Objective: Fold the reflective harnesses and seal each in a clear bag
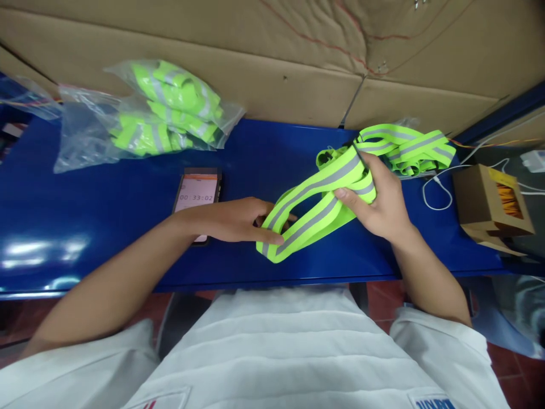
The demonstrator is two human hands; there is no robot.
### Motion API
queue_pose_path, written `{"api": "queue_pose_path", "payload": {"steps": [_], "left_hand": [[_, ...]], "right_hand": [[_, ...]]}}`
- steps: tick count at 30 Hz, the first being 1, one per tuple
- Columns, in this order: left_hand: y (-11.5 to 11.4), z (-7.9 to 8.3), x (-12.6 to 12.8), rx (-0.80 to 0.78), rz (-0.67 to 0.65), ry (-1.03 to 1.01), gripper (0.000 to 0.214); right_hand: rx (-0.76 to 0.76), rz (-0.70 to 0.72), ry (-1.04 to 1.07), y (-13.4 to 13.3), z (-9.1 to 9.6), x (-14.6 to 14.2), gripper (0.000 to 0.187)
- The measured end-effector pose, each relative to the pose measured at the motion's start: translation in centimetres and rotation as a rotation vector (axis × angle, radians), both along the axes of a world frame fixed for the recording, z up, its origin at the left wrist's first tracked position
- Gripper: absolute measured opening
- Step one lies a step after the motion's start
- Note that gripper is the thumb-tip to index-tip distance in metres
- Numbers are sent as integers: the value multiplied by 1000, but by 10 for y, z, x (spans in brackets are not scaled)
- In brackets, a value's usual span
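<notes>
Reflective straps (pixel 313 221), gripped by the right hand (pixel 383 201), loop near the worktop's (pixel 242 264) front edge; left hand (pixel 240 218) touches them, grip unclear.

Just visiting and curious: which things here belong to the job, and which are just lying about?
Job, apparently: looped reflective straps in the right hand, touched by the left hand; matching strap pile; bagged matching straps.

Probably lying about: timer-showing smartphone; white cable; cardboard box.
</notes>
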State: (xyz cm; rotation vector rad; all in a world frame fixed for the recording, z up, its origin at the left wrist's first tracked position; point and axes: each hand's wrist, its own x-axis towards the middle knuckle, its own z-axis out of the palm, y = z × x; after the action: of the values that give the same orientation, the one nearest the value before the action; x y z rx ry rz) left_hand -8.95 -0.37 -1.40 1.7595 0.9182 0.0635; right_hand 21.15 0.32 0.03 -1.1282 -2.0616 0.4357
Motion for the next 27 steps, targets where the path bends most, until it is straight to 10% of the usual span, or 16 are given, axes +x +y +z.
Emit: {"api": "queue_pose_path", "payload": {"steps": [9,19,27], "left_hand": [[-2,-6,14,191,547,-576,92],[-19,-2,36,-183,276,-365,39],[-36,-17,49,-434,413,-454,43]], "right_hand": [[-56,187,6,-5,-3,-6,71],[-25,246,-75,-5,-11,-14,78],[-76,262,-51,-7,-10,-17,75]]}}
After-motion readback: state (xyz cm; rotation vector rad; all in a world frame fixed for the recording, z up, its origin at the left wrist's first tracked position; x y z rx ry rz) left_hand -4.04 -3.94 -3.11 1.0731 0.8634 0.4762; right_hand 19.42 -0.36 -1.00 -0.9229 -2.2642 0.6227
